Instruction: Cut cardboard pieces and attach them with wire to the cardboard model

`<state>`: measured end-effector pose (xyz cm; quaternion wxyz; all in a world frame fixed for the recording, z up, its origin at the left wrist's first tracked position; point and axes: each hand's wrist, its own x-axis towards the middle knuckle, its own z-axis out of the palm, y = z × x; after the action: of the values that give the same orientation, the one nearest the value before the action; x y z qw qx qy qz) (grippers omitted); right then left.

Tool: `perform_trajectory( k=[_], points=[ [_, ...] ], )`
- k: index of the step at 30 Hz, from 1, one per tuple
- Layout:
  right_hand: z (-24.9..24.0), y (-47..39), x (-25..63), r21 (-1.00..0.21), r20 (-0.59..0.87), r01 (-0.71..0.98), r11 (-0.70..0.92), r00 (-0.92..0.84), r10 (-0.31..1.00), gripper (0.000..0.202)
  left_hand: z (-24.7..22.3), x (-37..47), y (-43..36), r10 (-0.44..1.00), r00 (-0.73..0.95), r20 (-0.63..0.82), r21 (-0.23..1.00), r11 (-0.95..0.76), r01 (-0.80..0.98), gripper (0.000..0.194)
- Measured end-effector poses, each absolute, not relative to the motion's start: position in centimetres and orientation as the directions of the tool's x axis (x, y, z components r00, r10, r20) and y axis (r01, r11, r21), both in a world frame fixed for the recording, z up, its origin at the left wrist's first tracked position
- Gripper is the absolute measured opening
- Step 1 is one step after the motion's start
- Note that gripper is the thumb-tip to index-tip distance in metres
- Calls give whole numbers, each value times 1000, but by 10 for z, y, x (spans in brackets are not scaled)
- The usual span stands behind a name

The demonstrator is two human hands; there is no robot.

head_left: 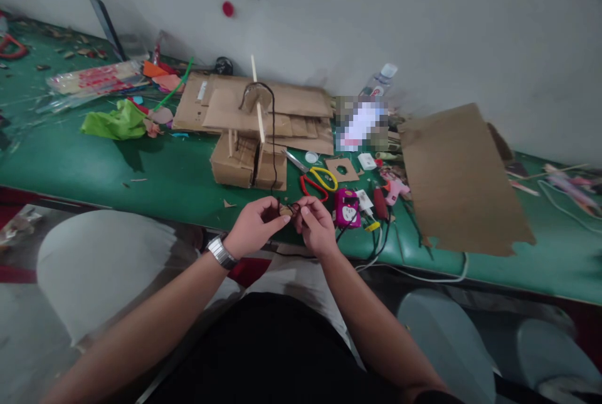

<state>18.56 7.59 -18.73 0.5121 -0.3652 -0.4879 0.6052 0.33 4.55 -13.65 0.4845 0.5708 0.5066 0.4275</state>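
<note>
My left hand (254, 225) is closed, its thumb and fingers pinching a small brown cardboard piece (285, 210) at the table's front edge. Close beside it, my right hand (318, 226) pinches a loop of black cord (273, 159) near that piece. From the hands the cord runs up to a round cardboard disc (254, 98) on a wooden stick (260, 123). Below the disc stands a cardboard box (230, 165) with short sticks upright in it. The fingertips partly hide the piece and the cord's end.
Scissors (313, 179) with red and yellow handles lie right of the box. Near my right hand are a purple device (347, 208) and a pink glue gun (395, 189) among cables. A large cardboard sheet (461, 184) lies farther right, stacked cardboard (226, 103) behind.
</note>
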Motion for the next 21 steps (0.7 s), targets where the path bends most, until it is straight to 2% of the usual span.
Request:
perform_trajectory(
  k=[3,9,21],
  points=[
    [-184,75,186,-973,111,-224,51,-266,958,41,-136,3,45,991,132,-4,979,-23,201,26],
    [-189,77,190,-980,111,-188,64,-254,961,29,-136,4,45,991,137,-5,976,-25,216,22],
    [-197,76,189,-969,80,-243,34,-179,981,27,-138,4,46,988,150,-32,999,25,44,23]
  ],
)
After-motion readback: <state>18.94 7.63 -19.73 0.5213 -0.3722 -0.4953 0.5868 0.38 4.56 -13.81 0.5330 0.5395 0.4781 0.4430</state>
